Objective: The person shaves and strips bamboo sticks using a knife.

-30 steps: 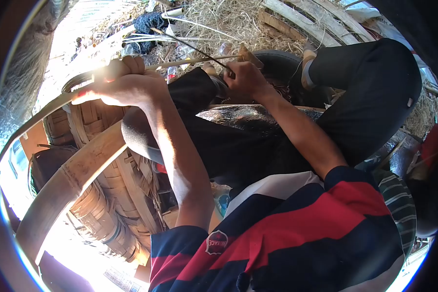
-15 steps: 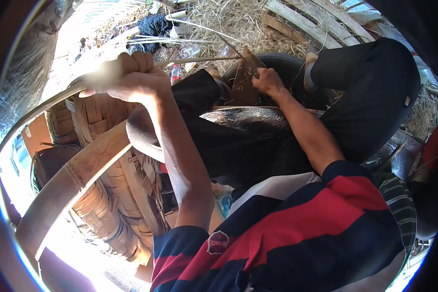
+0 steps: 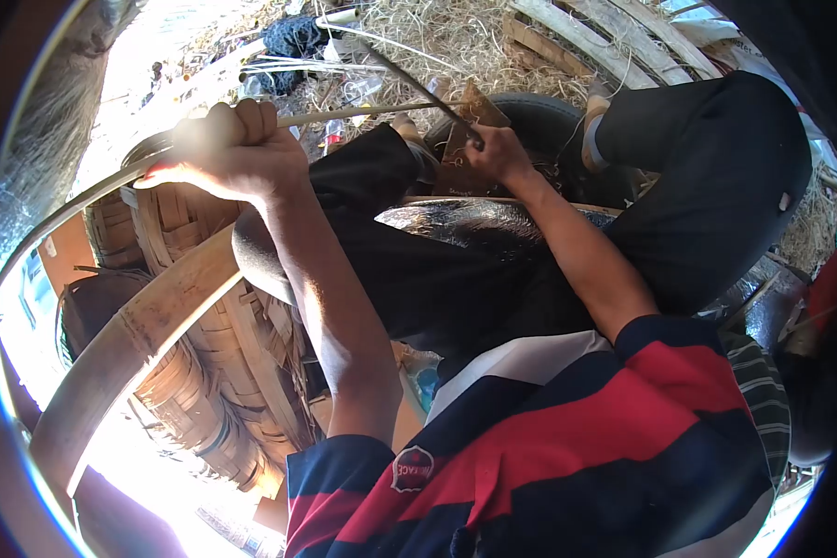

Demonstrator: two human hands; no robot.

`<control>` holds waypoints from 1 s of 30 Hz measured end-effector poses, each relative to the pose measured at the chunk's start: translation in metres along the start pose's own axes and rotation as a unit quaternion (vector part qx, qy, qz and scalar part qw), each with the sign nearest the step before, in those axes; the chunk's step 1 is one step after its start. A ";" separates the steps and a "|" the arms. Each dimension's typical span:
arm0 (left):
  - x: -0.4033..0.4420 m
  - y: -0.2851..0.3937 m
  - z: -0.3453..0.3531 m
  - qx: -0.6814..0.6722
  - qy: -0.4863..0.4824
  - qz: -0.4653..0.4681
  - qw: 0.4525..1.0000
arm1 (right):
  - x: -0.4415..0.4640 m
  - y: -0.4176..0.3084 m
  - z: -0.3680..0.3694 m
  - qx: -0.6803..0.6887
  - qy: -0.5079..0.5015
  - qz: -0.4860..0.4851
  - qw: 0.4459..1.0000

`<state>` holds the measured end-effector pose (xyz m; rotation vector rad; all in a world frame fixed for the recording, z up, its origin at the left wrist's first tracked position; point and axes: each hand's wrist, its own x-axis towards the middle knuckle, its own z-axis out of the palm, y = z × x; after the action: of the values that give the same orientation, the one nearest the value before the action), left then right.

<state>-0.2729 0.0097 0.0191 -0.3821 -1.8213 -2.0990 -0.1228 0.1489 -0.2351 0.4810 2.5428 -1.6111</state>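
My left hand (image 3: 228, 153) is closed around a long, thin bamboo strip (image 3: 353, 111), partly washed out by glare. The strip bends away to the lower left and runs right to a brown wooden board (image 3: 458, 153) between my feet. A knife with a narrow dark blade (image 3: 418, 88) is in my right hand (image 3: 500, 154), fingers wrapped round its handle. The blade points up and left, crossing near the strip's far end. Whether blade and strip touch, I cannot tell.
A black tyre-like ring (image 3: 553, 126) surrounds the board. Thin shavings (image 3: 437, 46) cover the ground ahead. Left of my knee are woven bamboo baskets (image 3: 214, 372) and a thick bamboo pole (image 3: 144, 321). Wooden slats (image 3: 614, 42) lie at the upper right.
The knife has swung, its blade now showing longer and pointing up-left. My right hand has shifted slightly left, and my left hand has moved a little left with the strip.
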 end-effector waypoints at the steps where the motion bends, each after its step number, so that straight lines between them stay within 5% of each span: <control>1: 0.000 0.000 -0.001 -0.021 0.001 -0.018 1.000 | 0.001 0.017 0.003 0.002 0.001 -0.002 1.000; 7: 0.002 0.003 0.005 -0.105 -0.035 -0.079 0.991 | 0.009 0.016 -0.011 -0.126 -0.019 0.040 0.991; 14: 0.002 0.001 0.007 -0.142 -0.032 -0.108 0.984 | 0.007 -0.130 -0.049 0.112 0.003 -0.164 0.980; 15: 0.002 0.000 0.008 -0.134 -0.044 -0.095 0.985 | 0.008 -0.135 -0.057 0.103 -0.045 -0.120 0.986; 23: 0.001 0.001 0.009 -0.121 -0.059 -0.078 0.988 | 0.016 0.015 -0.008 0.002 -0.015 -0.044 0.999; 30: 0.001 -0.003 0.006 -0.129 -0.061 -0.074 0.987 | 0.018 -0.068 -0.031 -0.070 -0.050 -0.056 0.995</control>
<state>-0.2754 0.0158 0.0179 -0.4604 -1.6907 -2.4761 -0.1586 0.1535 -0.1672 0.2414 2.6256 -1.4362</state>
